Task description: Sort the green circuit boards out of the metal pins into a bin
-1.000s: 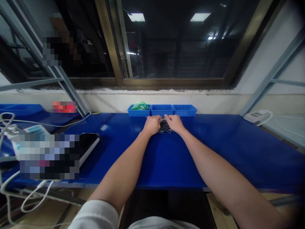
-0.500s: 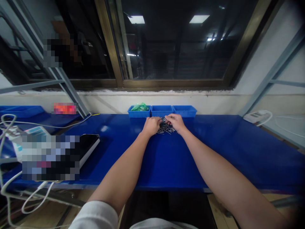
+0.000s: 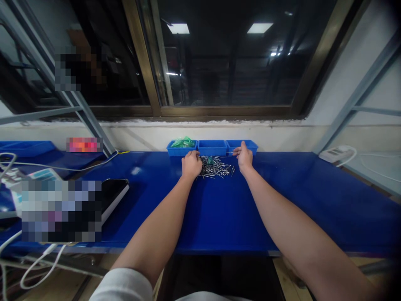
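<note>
Many metal pins (image 3: 216, 166) touch left-hand fingers (image 3: 194, 155).

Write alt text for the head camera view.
Two bare hands work at a loose pile of small metal pins on a blue workbench. The left hand sits at the pile's left edge, and the right hand is at the front of the rightmost blue plastic bin. The leftmost of the three bins holds green items.

A white power strip (image 3: 337, 153) sits at the right end of the blue workbench (image 3: 316, 200), beneath a dark window (image 3: 225, 62). At left, white cables (image 3: 37, 267) hang beside a pixelated black-edged object, perhaps a tablet (image 3: 114, 192).
</note>
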The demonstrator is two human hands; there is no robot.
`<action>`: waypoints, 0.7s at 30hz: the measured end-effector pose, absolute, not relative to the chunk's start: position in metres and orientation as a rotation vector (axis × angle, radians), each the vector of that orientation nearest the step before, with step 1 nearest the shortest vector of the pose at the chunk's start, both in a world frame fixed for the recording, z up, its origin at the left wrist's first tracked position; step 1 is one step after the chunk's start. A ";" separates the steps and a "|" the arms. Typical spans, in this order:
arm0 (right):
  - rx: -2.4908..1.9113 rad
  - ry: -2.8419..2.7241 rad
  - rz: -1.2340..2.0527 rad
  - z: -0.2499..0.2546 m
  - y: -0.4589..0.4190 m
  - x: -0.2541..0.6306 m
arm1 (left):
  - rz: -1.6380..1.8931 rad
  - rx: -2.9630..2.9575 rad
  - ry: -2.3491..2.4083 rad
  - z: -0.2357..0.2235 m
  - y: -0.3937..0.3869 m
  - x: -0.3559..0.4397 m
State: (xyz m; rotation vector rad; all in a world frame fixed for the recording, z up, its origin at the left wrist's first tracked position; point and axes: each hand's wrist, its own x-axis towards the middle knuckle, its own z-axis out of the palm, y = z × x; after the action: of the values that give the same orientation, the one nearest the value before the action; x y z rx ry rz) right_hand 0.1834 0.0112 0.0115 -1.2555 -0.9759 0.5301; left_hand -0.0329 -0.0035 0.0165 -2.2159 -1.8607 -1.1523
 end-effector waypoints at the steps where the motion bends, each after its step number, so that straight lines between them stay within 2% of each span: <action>1: -1.232 -0.953 0.558 0.011 0.013 0.185 | -1.126 -2.210 -1.887 0.016 -0.003 -0.033; 21: -1.192 -1.039 0.675 0.013 0.021 0.197 | -0.742 -2.384 -2.000 0.011 0.000 -0.032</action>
State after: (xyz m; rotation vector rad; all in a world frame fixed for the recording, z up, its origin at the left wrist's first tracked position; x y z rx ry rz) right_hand 0.1970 0.0206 0.0133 -1.1915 -1.0385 0.6745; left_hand -0.0322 -0.0001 0.0108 -2.3836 -2.0004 -0.7419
